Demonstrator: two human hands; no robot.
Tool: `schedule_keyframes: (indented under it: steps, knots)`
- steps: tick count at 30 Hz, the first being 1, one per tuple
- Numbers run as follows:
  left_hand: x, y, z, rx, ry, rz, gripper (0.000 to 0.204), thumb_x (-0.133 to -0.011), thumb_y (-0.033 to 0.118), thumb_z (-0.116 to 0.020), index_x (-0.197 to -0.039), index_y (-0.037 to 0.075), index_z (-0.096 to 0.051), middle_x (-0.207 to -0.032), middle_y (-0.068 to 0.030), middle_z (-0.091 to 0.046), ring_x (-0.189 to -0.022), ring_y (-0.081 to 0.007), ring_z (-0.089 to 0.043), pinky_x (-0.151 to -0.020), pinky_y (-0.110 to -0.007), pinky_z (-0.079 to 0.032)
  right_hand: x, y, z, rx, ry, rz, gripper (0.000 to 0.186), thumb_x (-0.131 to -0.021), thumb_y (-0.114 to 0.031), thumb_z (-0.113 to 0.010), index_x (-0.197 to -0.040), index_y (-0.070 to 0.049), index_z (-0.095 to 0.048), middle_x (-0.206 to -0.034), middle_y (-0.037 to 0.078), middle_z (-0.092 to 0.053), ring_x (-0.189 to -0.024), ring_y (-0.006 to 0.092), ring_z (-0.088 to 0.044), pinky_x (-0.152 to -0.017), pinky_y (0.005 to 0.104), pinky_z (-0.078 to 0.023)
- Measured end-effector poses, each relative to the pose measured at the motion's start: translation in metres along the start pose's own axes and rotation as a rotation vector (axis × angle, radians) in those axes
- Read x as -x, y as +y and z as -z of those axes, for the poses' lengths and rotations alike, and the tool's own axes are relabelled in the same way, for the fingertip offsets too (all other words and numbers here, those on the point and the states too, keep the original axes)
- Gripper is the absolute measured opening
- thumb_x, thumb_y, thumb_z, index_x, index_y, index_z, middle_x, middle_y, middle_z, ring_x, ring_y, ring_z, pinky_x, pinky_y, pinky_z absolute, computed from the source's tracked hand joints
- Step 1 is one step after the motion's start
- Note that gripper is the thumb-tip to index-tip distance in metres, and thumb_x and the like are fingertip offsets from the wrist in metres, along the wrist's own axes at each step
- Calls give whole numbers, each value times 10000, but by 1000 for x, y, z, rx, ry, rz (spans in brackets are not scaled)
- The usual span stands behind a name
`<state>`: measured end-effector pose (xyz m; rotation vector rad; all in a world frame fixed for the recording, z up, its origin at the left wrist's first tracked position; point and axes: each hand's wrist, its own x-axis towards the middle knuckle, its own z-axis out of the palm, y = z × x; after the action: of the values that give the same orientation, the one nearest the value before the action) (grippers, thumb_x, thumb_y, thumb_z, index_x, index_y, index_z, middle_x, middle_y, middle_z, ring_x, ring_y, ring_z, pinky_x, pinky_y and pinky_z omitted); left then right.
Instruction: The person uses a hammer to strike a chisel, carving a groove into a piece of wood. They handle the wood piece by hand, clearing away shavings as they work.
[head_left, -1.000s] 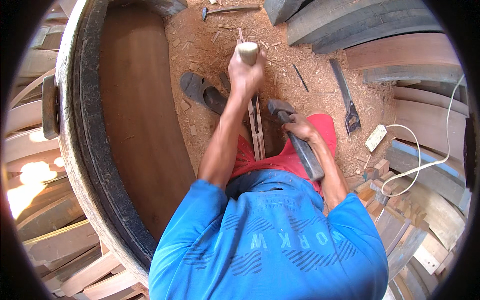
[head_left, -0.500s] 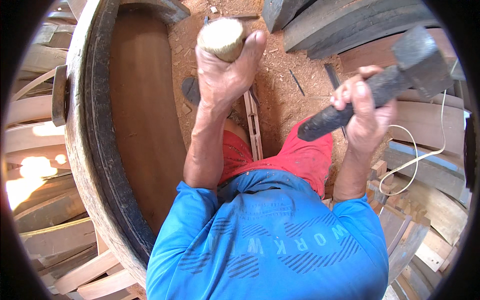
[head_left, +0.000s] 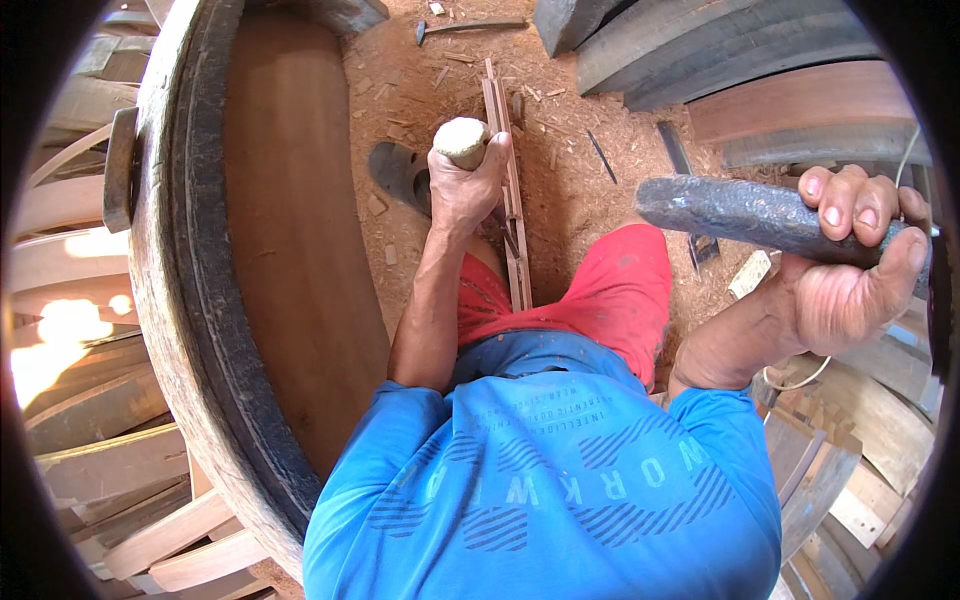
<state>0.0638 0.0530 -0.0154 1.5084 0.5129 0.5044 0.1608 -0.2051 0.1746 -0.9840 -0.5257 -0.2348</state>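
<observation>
My left hand [head_left: 465, 190] is wrapped round the thick, round wooden handle of what looks like a chisel [head_left: 463, 141]. Its pale end points up, and the hand hides most of the rest. Just beside and beneath that hand runs a narrow wooden strip [head_left: 516, 270] with slots cut along it, lying between my legs. Out to the right, my right hand [head_left: 855, 250] grips a dark, heavy mallet [head_left: 740, 210]. The mallet's thick handle points left across the floor, and its head is lost at the dark right rim.
A large curved timber [head_left: 165, 250] with a dark inner edge arcs along the left. Dark curved planks [head_left: 700, 60] are stacked at the far right. A small hammer [head_left: 470, 27] lies on the shaving-strewn floor, and a metal square [head_left: 685, 190] lies farther right. A pale cord [head_left: 800, 380] hangs at right.
My left hand has come down and nearer, beside the slotted strip. My right hand has swung outward to the right, taking the mallet's head out of sight.
</observation>
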Motion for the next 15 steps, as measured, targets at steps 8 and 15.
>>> schedule_keyframes:
  steps: [8, 15]
  knots:
    - [-12, -17, -18, -111, -61, -38, 99, -955, 129, -716, -894, 75, -659, -630, 33, -599, -512, -50, -572, -434, -230, -440, -38, 23, -7, 120, -89, 175, 187, -979, -157, -600, -925, 21, -608, -836, 129, -604, -719, 242, -583, -692, 425, -517]
    - [-15, -5, -33, -235, -69, -47, 56, -917, 112, -716, -919, 58, -701, -700, 38, -639, -632, -50, -589, -558, -252, -485, 14, 137, 25, 1281, -1090, -79, 340, -797, -244, -758, -971, 19, -633, -759, 142, -686, -607, 227, -635, -540, 373, -534]
